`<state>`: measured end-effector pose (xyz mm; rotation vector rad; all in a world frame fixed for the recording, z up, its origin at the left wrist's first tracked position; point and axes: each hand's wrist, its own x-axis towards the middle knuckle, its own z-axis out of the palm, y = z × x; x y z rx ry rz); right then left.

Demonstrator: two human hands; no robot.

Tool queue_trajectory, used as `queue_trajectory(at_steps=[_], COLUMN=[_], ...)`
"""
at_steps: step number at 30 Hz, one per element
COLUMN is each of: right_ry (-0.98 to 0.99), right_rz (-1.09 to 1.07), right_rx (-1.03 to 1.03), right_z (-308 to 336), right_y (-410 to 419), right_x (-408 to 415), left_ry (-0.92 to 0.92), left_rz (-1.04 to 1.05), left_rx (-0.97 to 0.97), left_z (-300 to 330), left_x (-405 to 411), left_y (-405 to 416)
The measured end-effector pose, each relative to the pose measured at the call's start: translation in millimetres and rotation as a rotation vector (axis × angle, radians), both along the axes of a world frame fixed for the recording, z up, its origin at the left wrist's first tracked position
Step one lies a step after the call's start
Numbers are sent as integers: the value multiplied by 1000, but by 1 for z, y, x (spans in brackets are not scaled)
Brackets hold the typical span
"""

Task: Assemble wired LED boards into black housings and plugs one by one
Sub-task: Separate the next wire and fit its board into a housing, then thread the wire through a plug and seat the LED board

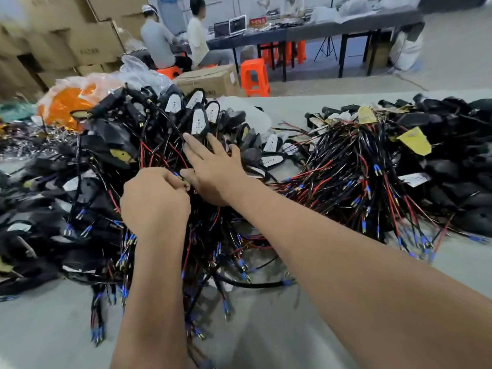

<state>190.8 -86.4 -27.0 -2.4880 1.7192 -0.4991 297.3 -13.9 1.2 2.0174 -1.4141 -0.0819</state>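
My left hand (155, 201) is curled tight and pinches a thin wire (177, 174) with a blue tip, right at the top of my fist. My right hand (213, 166) is just beside it, touching it at the thumb. Its fingers are straight and spread wide, resting flat on the big wire pile (165, 209) under both hands.

Past my right fingers lie white LED boards (198, 121) sitting in black housings (109, 131). Off to the right of my right hand is another pile of red and black wires (354, 171), and past that a heap of black shells (458, 161) with a yellow board (415, 141) near its top. All of it lies on the grey desk (287, 336).

Far behind, two people sit on orange stools (254, 75).
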Motion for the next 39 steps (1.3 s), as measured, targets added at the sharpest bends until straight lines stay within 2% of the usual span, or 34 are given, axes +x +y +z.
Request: queue_trajectory(at_steps=[4, 6, 9, 11, 12, 14, 17, 18, 22, 24, 27, 34, 39], right_ry=[3, -17, -116, -209, -162, -135, -524, -587, -473, -450, -389, -539, -444], right_rz=[47, 56, 128, 149, 115, -20, -255, -358, -737, -795, -727, -732, -669], right_rx=[51, -14, -63, -56, -100, -174, -246, -288, -381, -279, -82, 84, 181], right_z=[5, 14, 21, 22, 24, 25, 12, 8, -13, -22, -32, -22, -9], right_y=[-4, 0, 20, 38, 48, 67, 100, 110, 141, 149, 150, 144, 163], right_x=[-7, -20, -42, -62, -76, -109, -171, -190, -260, -277, -279, -285, -288], left_ry=[-3, 5, 264, 123, 54, 47, 135, 168, 180, 133, 117, 153, 161], left_rz=[-32, -68, -150, -149, -149, -218, -378, -441, -635, -620, -566, -586, -598], left_rx=[-18, -99, -232, -345, -376, -387, -392, -365, -191, -92, -38, 3, -33], left_z=[-5, 7, 28, 30, 27, 18, 5, -1, -30, -38, -42, -43, -45], left_x=[-5, -24, -67, -90, -102, -125, -175, -190, -248, -268, -284, -285, -284], left_y=[0, 8, 23, 27, 28, 30, 41, 44, 46, 43, 35, 21, 21])
